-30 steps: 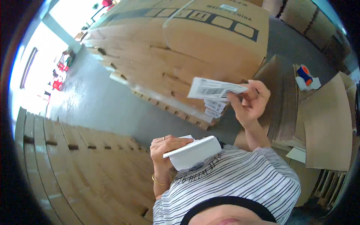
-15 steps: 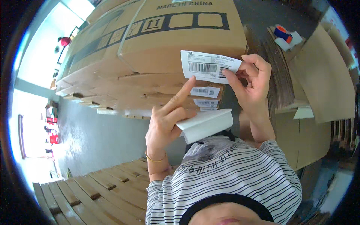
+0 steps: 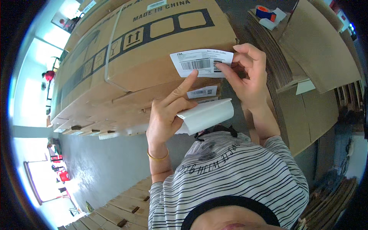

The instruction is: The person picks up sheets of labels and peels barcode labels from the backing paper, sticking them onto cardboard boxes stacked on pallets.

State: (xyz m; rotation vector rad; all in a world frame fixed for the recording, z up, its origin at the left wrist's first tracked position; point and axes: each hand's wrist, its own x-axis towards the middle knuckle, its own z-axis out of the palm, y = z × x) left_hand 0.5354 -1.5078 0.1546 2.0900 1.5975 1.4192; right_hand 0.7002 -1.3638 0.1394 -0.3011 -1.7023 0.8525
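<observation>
My right hand (image 3: 250,78) pinches the right end of a white shipping label (image 3: 196,64) with printed barcodes between thumb and fingers. The label lies against or just in front of the near side of the top brown carton (image 3: 149,67); I cannot tell whether it is stuck. With its index finger extended, my left hand (image 3: 163,119) touches the label's lower edge, below the barcode. Its other fingers and thumb hold a folded strip of white paper (image 3: 210,115). A similar label (image 3: 202,92) is on the carton underneath, partly behind my left hand's paper.
Stacked flattened cardboard (image 3: 268,57) stands to the right, with a blue-and-orange tape roll (image 3: 265,13) on top. A large open cardboard flap (image 3: 320,50) leans beside it. More cartons (image 3: 119,207) are at the lower left, and grey floor (image 3: 96,161) shows between the stacks.
The view has turned, so the cartons and cardboard appear shifted. My left index fingertip is now over the label's lower edge, just under the barcode. Both hands keep their holds.
</observation>
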